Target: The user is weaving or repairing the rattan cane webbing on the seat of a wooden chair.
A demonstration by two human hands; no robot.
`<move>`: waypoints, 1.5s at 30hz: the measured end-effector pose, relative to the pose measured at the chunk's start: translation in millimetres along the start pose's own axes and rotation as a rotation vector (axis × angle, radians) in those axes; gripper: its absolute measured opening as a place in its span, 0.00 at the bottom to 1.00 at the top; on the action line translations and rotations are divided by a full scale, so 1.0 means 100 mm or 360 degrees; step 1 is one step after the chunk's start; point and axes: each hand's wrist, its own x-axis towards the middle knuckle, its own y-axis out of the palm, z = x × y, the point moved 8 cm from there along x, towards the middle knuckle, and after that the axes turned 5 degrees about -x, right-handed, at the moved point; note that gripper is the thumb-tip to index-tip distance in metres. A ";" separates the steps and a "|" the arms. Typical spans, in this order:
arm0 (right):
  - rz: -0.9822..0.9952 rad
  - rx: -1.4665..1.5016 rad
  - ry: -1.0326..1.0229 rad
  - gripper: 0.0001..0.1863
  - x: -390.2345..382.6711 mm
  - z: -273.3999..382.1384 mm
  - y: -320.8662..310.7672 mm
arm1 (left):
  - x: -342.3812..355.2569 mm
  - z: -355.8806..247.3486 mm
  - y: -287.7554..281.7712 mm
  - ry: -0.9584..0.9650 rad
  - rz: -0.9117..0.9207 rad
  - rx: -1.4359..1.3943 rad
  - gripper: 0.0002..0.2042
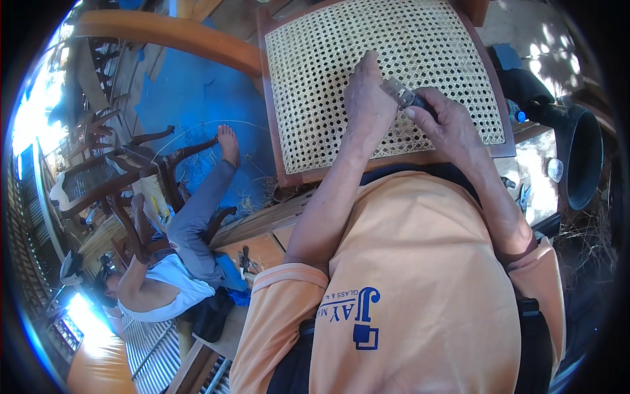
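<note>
A woven cane panel in a reddish wooden frame lies in front of me at top centre. My left hand rests on the weave with its upper fingers stretched forward; some fingers are hidden beneath it. My right hand, just right of it, is closed on a short metal-bladed tool with a dark handle. The blade touches or nearly touches the side of my left hand.
Another person sits at lower left, a foot against a dark carved chair frame. A curved orange wooden piece crosses upper left over a blue sheet. A black bucket, bottle and pliers are at right.
</note>
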 end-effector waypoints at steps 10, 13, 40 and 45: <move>0.0097 -0.0028 -0.0356 0.13 -0.15 0.25 0.13 | 0.08 0.15 0.02 -0.0032 -0.0143 0.0174 0.21; 0.0026 0.0200 -0.0089 0.13 -0.08 0.03 0.07 | 0.05 0.07 -0.03 0.0071 -0.0277 0.0151 0.20; -0.0069 0.0154 0.0024 0.14 -0.02 -0.10 0.10 | 0.04 0.49 0.30 -0.0703 -0.0039 -0.1702 0.18; 0.0041 0.0022 -0.0086 0.13 -0.09 0.07 0.15 | 0.09 0.68 0.24 -0.0696 -0.0214 -0.1190 0.20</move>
